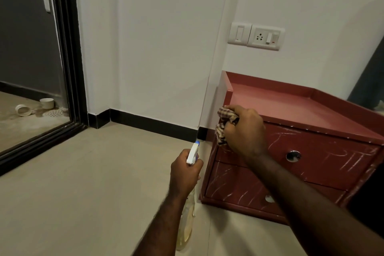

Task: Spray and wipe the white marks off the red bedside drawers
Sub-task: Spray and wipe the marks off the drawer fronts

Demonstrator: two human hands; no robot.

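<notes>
The red bedside drawers (pixel 324 151) stand against the white wall at the right, with white scratch-like marks across both drawer fronts and round metal pulls. My right hand (pixel 245 131) grips a crumpled checked cloth (pixel 223 124) against the upper left corner of the top drawer front. My left hand (pixel 185 172) holds a spray bottle (pixel 187 220) of yellowish liquid by its neck, lower left of the drawers. Its white trigger head (pixel 193 153) with a blue nozzle points up and away from me. My right forearm hides part of the lower drawer.
A black-framed doorway (pixel 68 81) at the left leads to a room with a floor drain and white caps. A switch and socket plate (pixel 256 36) sits on the wall above the drawers. Beige tiled floor (pixel 83 193) stretches in front; black skirting runs along the wall.
</notes>
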